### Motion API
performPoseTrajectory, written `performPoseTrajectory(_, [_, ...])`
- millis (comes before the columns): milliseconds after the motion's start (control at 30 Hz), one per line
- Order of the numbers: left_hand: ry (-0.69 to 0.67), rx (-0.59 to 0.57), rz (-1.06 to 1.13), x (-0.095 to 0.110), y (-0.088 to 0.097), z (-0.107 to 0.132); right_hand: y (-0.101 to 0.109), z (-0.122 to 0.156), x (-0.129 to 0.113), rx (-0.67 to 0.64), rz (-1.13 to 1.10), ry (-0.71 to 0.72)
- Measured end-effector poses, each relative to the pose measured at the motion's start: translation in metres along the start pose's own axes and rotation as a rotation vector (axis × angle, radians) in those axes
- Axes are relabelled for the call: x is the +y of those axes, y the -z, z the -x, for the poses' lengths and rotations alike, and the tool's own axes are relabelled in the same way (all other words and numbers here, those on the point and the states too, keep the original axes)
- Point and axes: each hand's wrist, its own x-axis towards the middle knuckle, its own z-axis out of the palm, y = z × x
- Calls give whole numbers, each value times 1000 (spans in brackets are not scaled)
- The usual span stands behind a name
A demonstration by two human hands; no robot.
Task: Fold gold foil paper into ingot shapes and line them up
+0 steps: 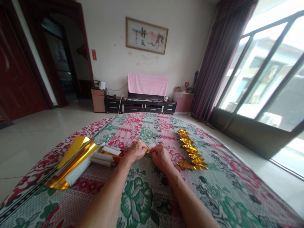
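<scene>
Between my two hands is a small piece of gold foil paper (151, 146), its pale side partly showing. My left hand (138, 149) pinches its left end, and my right hand (161, 155) grips its right end with curled fingers. Much of the paper is hidden by the fingers. Off to the right lies a row of several folded gold paper pieces (190, 148) with pointed ends. To the left rest a stack of gold foil sheets (77, 160) and some rolled pale paper pieces (103, 158), close to my left forearm.
A flowered cloth (136, 202) covers the round table under my hands. Beyond it stand a low black cabinet (142, 107) and a screen draped with a pink towel (147, 84). Large windows (261, 72) and a purple curtain (209, 63) are on the right.
</scene>
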Motion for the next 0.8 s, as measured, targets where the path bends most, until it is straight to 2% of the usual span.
performPoseTrajectory(133, [19,-32,5,1,3,-1,0,1,1,2,-9,2])
performPoseTrajectory(500, [23,19,3,5,2,3,-2,1,0,37,39,25])
performPoseTrajectory(800, [15,-20,43,-13,-5,-2,0,3,-2,30,69,7])
